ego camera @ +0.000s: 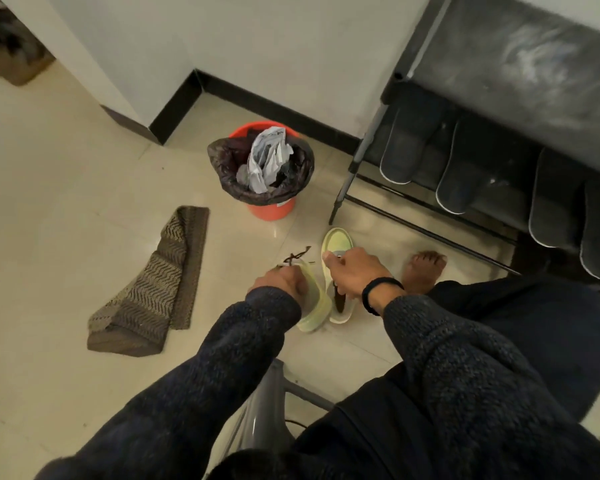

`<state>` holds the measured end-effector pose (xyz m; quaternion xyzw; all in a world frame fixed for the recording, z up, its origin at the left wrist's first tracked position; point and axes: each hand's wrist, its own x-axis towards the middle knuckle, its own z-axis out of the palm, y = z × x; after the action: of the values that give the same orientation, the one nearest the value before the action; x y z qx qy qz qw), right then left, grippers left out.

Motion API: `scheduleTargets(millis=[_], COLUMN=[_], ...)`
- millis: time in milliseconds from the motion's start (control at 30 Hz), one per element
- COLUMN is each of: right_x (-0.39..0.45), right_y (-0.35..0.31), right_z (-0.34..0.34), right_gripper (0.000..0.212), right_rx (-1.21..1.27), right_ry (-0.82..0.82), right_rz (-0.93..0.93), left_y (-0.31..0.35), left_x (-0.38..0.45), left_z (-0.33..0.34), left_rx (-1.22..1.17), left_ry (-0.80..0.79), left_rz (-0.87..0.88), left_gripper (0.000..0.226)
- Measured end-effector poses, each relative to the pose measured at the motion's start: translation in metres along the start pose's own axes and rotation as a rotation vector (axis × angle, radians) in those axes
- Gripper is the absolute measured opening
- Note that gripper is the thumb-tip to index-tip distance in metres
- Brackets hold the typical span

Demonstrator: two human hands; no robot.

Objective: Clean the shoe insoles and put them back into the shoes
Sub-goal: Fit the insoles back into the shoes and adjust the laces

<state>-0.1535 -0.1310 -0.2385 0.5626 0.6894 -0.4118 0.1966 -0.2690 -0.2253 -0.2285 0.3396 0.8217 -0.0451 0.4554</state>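
Here, left hand (280, 279) fingers curling onto the pale yellow-green laced shoe (313, 299); right hand (355, 271) fingers gripping the matching pale shoe (336, 242) lying beneath them, touching.

At your eleven o'clock an orange bin (271, 209) with a black liner holds crumpled paper (267, 157). At nine, a brown patterned cloth (153, 289) lies folded on the tile floor (66, 202). At two o'clock, dark slippers (409, 143) sit on a black rack (361, 161) by the wall.
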Motion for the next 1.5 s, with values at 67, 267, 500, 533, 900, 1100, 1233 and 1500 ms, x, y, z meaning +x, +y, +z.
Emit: scheduleTargets(millis=[67, 267, 500, 533, 900, 1100, 1233, 1500], right_x=[-0.005, -0.065, -0.154, -0.163, -0.293, -0.330, -0.337, -0.298], right_y=[0.003, 0.005, 0.025, 0.029, 0.136, 0.208, 0.268, 0.381], right_z=[-0.013, -0.075, -0.153, -0.160, -0.231, -0.247, -0.252, -0.263], right_gripper=[0.088, 0.032, 0.017, 0.016, 0.037, 0.040, 0.031, 0.029], right_rx=[0.090, 0.225, 0.102, 0.106, 0.287, 0.318, 0.338, 0.447], right_ry=[0.051, 0.008, 0.151, 0.181, 0.541, 0.757, 0.927, 1.133], right_rz=[0.010, 0.001, -0.135, -0.144, -0.163, -0.066, 0.050, 0.142], left_y=[0.024, 0.067, 0.108, 0.112, 0.216, 0.306, 0.366, 0.474], left_x=[-0.039, -0.127, -0.199, -0.206, -0.238, -0.243, -0.250, -0.225], left_z=[-0.017, -0.047, -0.048, -0.047, -0.054, 0.003, 0.040, 0.108], left_rx=[0.049, 0.177, 0.282, 0.263, -0.262, 0.007, 0.072, 0.243], left_ry=[0.064, 0.173, 0.416, 0.470, 0.456, 0.363, 0.348, 0.412], left_rz=[0.137, 0.525, 0.901, 0.939, 1.080, 1.105, 1.122, 1.202], left_gripper=[0.017, 0.015, 0.008, 0.012, 0.026, 0.041, 0.027, 0.023])
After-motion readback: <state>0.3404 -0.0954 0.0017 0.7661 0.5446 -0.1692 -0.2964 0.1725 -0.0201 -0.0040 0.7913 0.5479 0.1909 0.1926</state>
